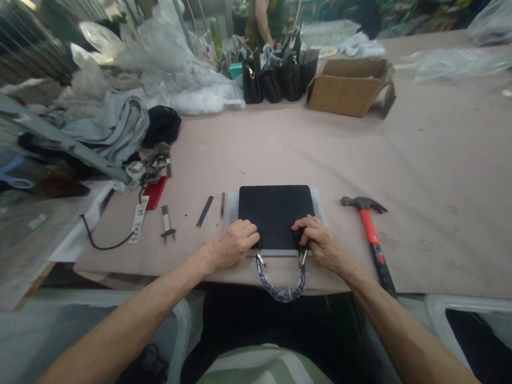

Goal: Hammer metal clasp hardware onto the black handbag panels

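A flat black bag panel (275,210) lies on a pale slab (231,209) near the table's front edge. A curved bag handle (283,294), wrapped in clear plastic and fitted with metal ends, hangs over that edge from the panel's near side. My left hand (240,241) is closed at the handle's left end, its fingertips pressed onto a dark tab on the panel. At the other end, my right hand (320,242) pinches the handle's right tab, with the index finger bent over it. The fingers partly hide both tabs.
To the right lies a claw hammer (370,232). A thin metal rod (223,206), a dark strip tool (205,212) and a pronged punch (166,224) lie to the left. Black bags (272,80) and a cardboard box (348,88) stand farther back. Another person (264,21) is beyond.
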Motion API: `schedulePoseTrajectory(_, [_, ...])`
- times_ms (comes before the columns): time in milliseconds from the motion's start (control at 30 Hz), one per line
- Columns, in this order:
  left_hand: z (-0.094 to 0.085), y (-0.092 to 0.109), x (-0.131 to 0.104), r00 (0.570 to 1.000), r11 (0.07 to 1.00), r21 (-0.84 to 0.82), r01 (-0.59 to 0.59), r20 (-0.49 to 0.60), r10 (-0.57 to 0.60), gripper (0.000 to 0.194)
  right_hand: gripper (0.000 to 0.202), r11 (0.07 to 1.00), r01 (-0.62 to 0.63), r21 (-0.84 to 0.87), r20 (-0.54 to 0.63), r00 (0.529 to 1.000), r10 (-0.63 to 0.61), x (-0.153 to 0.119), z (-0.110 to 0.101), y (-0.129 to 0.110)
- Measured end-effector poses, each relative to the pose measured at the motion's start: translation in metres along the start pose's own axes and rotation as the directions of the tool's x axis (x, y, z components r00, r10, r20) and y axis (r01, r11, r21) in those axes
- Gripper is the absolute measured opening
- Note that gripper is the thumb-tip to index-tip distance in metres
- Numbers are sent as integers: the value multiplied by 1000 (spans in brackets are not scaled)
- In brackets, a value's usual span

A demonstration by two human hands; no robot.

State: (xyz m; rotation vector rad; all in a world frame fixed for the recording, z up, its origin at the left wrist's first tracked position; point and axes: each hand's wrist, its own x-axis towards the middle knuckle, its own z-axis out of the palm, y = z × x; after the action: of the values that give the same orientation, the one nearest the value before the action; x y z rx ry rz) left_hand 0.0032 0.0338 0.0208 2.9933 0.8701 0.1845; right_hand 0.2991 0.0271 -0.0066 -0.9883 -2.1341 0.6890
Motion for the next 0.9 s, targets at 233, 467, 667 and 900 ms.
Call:
schedulePoseTrajectory(233, [24,-7,-30,921,981,-191,-34,-387,-43,35,27,997,-1,76,66,998,-4,-1,-11,-1])
schedulePoseTrajectory(467, [21,9,-23,921,956,-288,51,-357,-156,30,17,998,-39,55,188,982,28,2,-20,-11])
schedulePoseTrajectory(667, [21,11,-28,934,941,-332,69,-310,-178,34,51,997,38,-73,229,973,-20,-11,-13,-9])
schedulePoseTrajectory(900, [33,19,-28,899,919,-373,123,-350,-262,34,51,991,-48,-129,246,966,79,-18,-10,-13])
